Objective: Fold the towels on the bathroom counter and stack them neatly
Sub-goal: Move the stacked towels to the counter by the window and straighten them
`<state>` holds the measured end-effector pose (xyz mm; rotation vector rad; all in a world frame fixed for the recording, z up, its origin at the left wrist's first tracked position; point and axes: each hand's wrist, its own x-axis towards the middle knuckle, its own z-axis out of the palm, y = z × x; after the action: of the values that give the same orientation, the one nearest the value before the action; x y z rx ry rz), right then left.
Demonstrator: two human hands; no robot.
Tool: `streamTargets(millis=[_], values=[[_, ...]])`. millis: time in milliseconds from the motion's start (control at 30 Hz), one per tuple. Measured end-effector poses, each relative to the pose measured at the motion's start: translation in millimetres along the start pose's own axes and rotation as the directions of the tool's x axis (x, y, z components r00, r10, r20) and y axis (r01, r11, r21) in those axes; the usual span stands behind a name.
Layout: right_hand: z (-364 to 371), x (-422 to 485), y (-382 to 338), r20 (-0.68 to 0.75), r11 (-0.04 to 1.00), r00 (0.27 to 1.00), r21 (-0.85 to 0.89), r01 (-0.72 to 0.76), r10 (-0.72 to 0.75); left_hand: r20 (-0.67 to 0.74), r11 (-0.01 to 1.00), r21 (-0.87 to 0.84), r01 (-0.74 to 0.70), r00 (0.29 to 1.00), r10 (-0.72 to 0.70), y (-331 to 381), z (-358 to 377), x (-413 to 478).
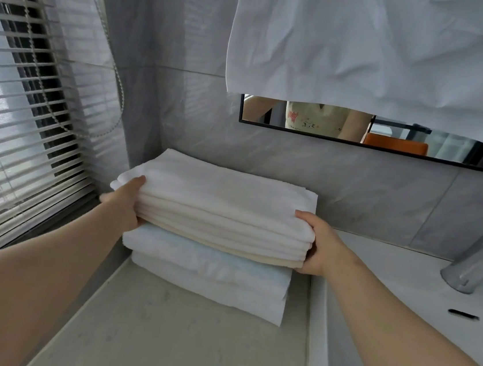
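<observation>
A bundle of several folded white and cream towels (219, 207) lies on top of two thicker folded white towels (208, 278) at the back of the pale counter (174, 340). My left hand (125, 202) grips the bundle's left end, thumb on top and fingers underneath. My right hand (316, 245) grips its right end the same way. Both forearms reach in from the bottom corners.
A white cloth (385, 48) hangs across the top right, covering most of the mirror (419, 147). Window blinds (26, 104) with a bead cord fill the left. A chrome tap (481, 258) and white basin (430, 309) sit to the right.
</observation>
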<state>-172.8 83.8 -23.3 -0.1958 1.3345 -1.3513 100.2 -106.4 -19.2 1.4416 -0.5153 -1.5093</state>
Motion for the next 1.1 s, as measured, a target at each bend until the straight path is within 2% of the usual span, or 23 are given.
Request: streamTargets(millis=[100, 200, 300, 467, 567, 733, 933, 1000, 1100], values=[[3.1, 3.0, -6.9, 0.002, 0.999, 0.999, -0.027, 0.044, -0.044, 0.016, 0.994, 0.045, -0.096, 0.995, 0.095, 12.6, 3.4, 2.9], [6.5, 3.0, -13.3, 0.012, 0.99, 0.989, 0.007, 0.144, -0.144, 0.058, 0.989, -0.002, -0.145, 0.988, 0.145, 26.5, 2.9, 5.0], [9.7, 4.4, -11.4, 0.086, 0.978, 0.974, 0.039, 0.206, -0.209, 0.07, 0.982, -0.066, -0.176, 0.981, 0.18, 25.2, -3.9, 13.2], [6.0, 9.5, 16.1, 0.02, 0.993, 0.993, -0.007, 0.115, -0.115, 0.167, 0.999, 0.037, -0.012, 0.986, 0.006, -2.2, -22.1, 33.0], [5.4, 9.2, 18.2, 0.001, 0.991, 0.991, 0.01, 0.136, -0.136, 0.177, 0.999, 0.029, -0.026, 0.984, 0.021, -1.1, -21.0, 35.5], [9.2, 5.5, 7.3, -0.001, 0.987, 0.988, 0.055, 0.154, -0.154, 0.094, 0.999, -0.012, -0.04, 0.995, 0.041, 10.2, -13.1, 28.8], [2.2, -2.1, 23.7, 0.048, 0.992, 0.993, 0.068, 0.105, -0.109, 0.157, 0.996, 0.038, -0.078, 0.985, 0.071, -3.7, -24.6, 31.1], [0.7, -4.8, 25.9, 0.044, 0.993, 0.994, 0.061, 0.097, -0.1, 0.189, 0.997, 0.023, -0.074, 0.98, 0.068, -5.1, -26.9, 28.2], [-3.2, -6.0, 32.6, 0.038, 0.995, 0.996, 0.05, 0.083, -0.085, 0.165, 0.999, -0.019, -0.05, 0.985, 0.052, -5.0, -27.1, 24.8]])
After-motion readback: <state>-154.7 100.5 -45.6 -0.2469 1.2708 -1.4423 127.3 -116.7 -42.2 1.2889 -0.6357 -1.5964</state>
